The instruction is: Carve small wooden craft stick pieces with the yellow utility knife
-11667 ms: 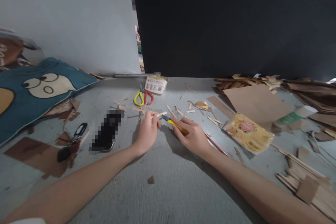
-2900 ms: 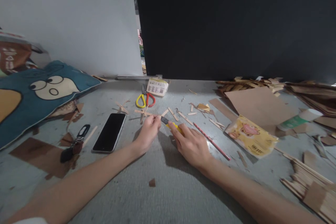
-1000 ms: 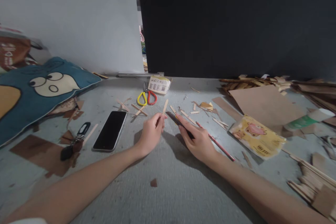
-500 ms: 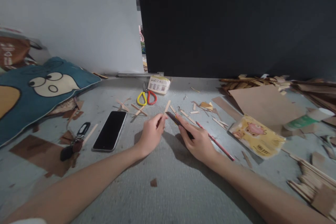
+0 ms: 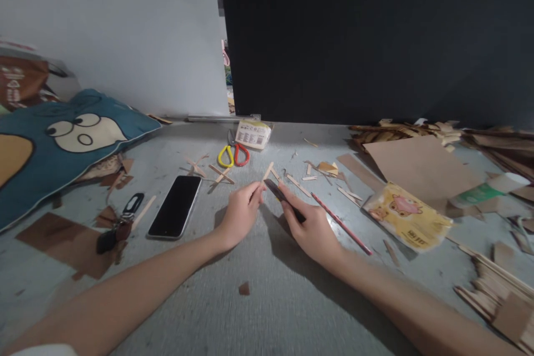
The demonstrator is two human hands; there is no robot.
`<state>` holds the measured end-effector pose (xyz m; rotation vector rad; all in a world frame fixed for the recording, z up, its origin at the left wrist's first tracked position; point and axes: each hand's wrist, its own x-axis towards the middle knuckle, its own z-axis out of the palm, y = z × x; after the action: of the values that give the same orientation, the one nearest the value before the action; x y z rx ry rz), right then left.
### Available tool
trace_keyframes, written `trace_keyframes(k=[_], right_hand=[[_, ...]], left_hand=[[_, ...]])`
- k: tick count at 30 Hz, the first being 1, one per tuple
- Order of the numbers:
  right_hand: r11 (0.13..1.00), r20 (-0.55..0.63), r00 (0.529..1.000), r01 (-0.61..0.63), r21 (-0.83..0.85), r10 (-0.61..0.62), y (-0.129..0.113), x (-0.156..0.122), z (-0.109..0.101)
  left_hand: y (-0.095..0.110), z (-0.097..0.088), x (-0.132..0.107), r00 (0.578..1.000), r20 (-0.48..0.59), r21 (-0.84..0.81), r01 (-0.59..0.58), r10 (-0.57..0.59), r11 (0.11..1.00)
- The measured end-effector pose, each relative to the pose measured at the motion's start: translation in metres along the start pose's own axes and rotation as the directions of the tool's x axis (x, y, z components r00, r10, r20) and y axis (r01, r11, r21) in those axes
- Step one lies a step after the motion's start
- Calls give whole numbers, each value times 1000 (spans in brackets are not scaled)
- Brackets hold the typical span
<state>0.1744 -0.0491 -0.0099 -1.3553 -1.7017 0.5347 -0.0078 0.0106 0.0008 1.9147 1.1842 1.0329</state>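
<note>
Near the middle of the grey tabletop, my left hand [image 5: 242, 208] is closed on a thin wooden craft stick [image 5: 267, 171], whose far end sticks up past the fingertips. My right hand [image 5: 311, 225] wraps round a black utility knife [image 5: 278, 192]. The knife's front end lies close to the stick, beside my left fingertips; whether the blade touches the wood I cannot tell. A red pencil [image 5: 342, 223] rests on the table just right of my right hand. Several cut stick pieces [image 5: 299, 184] lie beyond my hands.
Left of my hands are a phone [image 5: 175, 207], keys [image 5: 120, 226] and a blue cushion [image 5: 70, 150]. Scissors [image 5: 233, 156] lie ahead, against a small packet [image 5: 252, 134]. At right are a yellow tissue pack [image 5: 406, 216], a glue stick [image 5: 486, 190] and cardboard [image 5: 421, 169].
My right hand has shifted slightly, and the knife has tilted a little against the stick. My left hand and the stick have hardly moved.
</note>
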Motion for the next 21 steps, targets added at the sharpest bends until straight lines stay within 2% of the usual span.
trace_keyframes(k=[4,10,13,18,21], right_hand=[[991,16,997,-82,105,81,-6,2,0],[976,9,996,-89,198,89,-9,6,2],[980,4,998,-68,186,69,-9,6,3],[994,33,996,-84,76,82,-8,5,4],[993,28,997,-80,86,78,-9,6,4]], left_hand=[[0,0,0,1000,6,1,18,-18,1000],[-2,1,2,1000,9,-18,29,-29,999],[-2,1,2,999,8,-14,35,-35,999],[-1,0,2,999,8,11,36,-36,999],[-1,0,3,1000,4,28,22,-22,999]])
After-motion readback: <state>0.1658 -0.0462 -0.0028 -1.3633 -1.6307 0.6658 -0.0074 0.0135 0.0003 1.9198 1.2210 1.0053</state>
